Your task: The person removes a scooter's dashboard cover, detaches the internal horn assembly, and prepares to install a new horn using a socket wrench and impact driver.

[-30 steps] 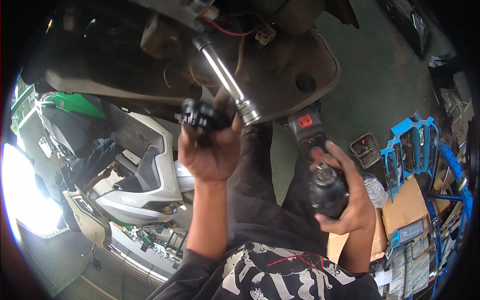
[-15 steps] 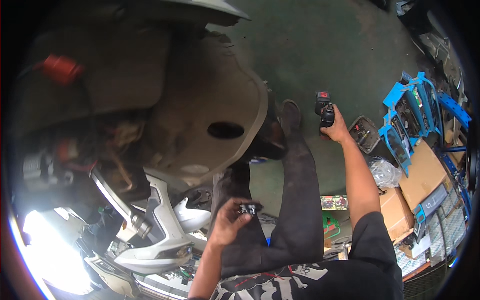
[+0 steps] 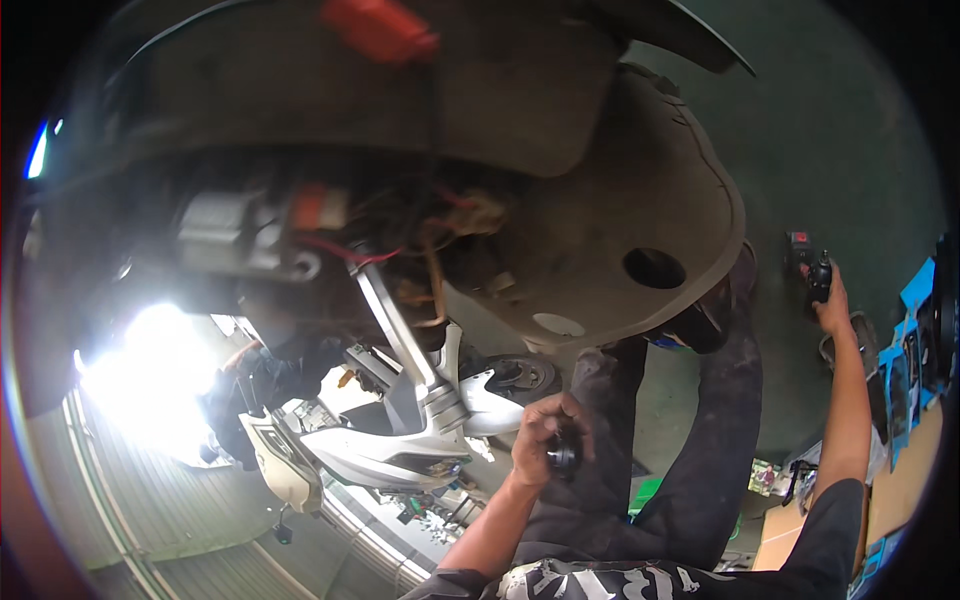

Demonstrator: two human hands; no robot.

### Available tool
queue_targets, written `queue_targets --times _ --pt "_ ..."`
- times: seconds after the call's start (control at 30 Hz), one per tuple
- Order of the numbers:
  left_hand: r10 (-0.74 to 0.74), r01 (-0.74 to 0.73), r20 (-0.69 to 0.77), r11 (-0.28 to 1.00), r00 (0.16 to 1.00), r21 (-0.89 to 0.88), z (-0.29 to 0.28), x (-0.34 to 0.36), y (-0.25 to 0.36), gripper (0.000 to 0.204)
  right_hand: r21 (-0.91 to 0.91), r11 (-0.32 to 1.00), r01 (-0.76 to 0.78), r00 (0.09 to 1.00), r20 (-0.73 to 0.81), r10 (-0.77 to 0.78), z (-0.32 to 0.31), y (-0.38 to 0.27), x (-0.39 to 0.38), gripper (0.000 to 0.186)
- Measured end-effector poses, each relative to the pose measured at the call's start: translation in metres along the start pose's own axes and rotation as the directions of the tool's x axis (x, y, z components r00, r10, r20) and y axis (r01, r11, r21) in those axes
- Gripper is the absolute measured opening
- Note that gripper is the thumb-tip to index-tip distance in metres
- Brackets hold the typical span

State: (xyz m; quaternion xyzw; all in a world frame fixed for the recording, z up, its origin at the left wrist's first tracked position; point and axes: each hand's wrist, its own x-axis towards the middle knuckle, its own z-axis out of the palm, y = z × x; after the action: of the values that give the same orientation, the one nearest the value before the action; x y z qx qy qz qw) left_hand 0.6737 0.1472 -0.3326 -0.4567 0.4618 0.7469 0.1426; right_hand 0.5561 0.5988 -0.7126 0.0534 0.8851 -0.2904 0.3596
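Note:
My right hand (image 3: 834,306), on the far right with its arm stretched out, is closed round a black cordless driver (image 3: 819,283). The driver's battery end (image 3: 798,246) carries a red patch. Above my lap, my left hand (image 3: 546,432) curls its fingers about a small dark round part (image 3: 564,457); its exact kind does not show. The brownish-grey body panel (image 3: 590,240) of a motor scooter, with an oval hole, hangs over my knees. Wires and a silver metal unit (image 3: 220,232) show under the scooter, somewhat blurred.
A red plastic piece (image 3: 385,30) hangs at the top. White scooter bodywork (image 3: 390,450) with a silver fork tube (image 3: 395,325) stands left of my left hand. On the right are blue racks (image 3: 895,385) and cardboard boxes (image 3: 905,475). Another person (image 3: 235,390) is partly visible near the bright opening.
The view has swung left, so the scooter, both hands and my legs appear farther right. My left hand has turned around the dark part. The right hand still grips the driver.

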Motion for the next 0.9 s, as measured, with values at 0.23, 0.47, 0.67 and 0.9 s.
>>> queue_targets --times 0.23,0.47,0.67,0.9 --pt "0.483 -0.460 -0.042 0.854 0.875 0.244 -0.017 -0.022 0.091 0.057 0.580 0.811 -0.079 0.991 -0.043 0.127 -0.102 -0.291 -0.089 0.041" --pt "0.570 -0.589 0.154 0.795 0.807 0.148 -0.009 0.019 0.153 0.104 0.762 0.616 0.202 0.797 0.238 -0.556 -0.143 -0.542 -0.198 0.069" --pt "0.559 -0.559 0.030 0.829 0.829 0.002 0.005 0.036 0.159 0.090 0.320 0.780 0.538 0.733 0.278 -0.621 -0.122 -0.585 -0.183 0.051" --pt "0.578 -0.583 0.193 0.812 0.792 -0.041 0.005 0.048 0.167 0.084 0.405 0.689 0.601 0.752 0.007 -0.659 -0.089 -0.583 -0.178 0.046"
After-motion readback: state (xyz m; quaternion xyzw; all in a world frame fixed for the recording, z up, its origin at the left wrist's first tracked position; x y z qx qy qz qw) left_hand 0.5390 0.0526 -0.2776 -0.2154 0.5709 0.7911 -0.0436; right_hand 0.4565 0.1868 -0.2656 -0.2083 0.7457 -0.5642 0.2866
